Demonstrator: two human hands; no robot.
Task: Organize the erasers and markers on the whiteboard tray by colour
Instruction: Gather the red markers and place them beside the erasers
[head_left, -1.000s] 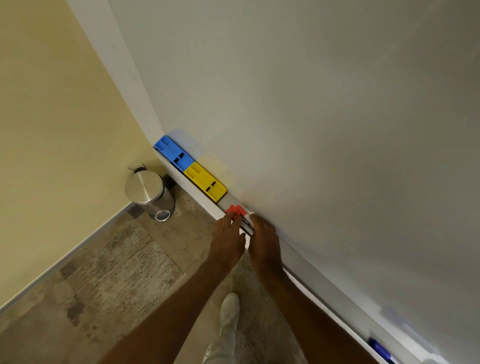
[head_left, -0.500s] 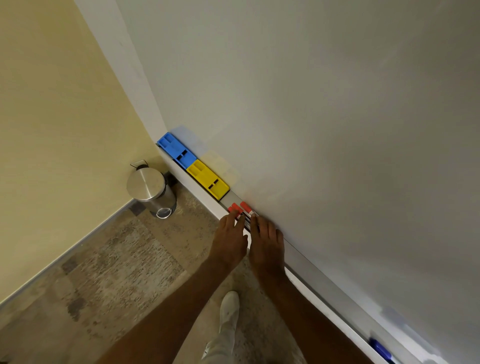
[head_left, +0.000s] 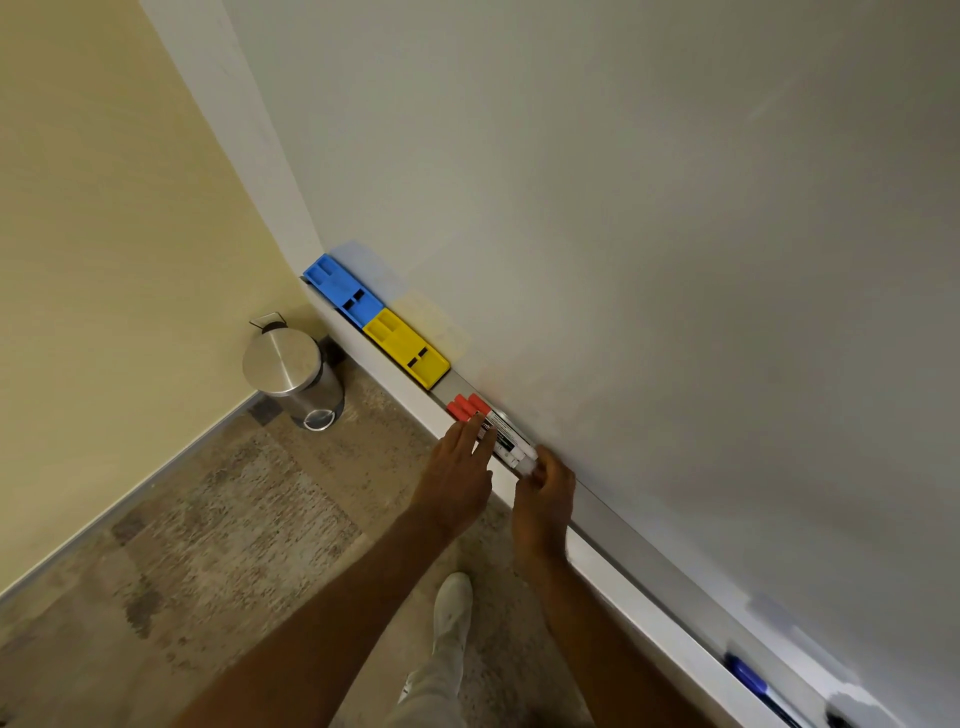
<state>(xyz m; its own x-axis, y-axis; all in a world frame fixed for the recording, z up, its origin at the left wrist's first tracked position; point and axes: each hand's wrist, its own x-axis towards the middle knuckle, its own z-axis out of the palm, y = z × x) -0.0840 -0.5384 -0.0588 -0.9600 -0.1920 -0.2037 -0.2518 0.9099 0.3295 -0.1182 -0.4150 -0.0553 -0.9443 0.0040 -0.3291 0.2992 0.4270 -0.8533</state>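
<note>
Where the yellow wall meets the floor at the left, a steel pedal bin (head_left: 291, 371) stands on the mottled floor, close under the end of the whiteboard tray (head_left: 618, 519). On the tray's left end lies a blue eraser (head_left: 343, 291), and a yellow eraser (head_left: 406, 347) lies end to end against it. A short bare stretch of tray follows, then the red-capped markers (head_left: 491, 428) — lying side by side along the tray, caps toward the yellow eraser, white barrels toward the hands. How many markers lie in the bundle cannot be told for certain.

The left hand (head_left: 457, 480) lies flat at the tray's front edge, fingers straight and close together, fingertips touching the barrels just behind the red caps. The right hand (head_left: 548, 491) is at the markers' rear ends, its fingers curled against those ends; whether it pinches them or only pushes cannot be told.

Below the hands a white shoe (head_left: 453, 597) shows on the floor. Far right on the tray — well apart from the red group — lies a blue marker (head_left: 745, 678). The whiteboard (head_left: 623, 208) rises behind the tray.
</note>
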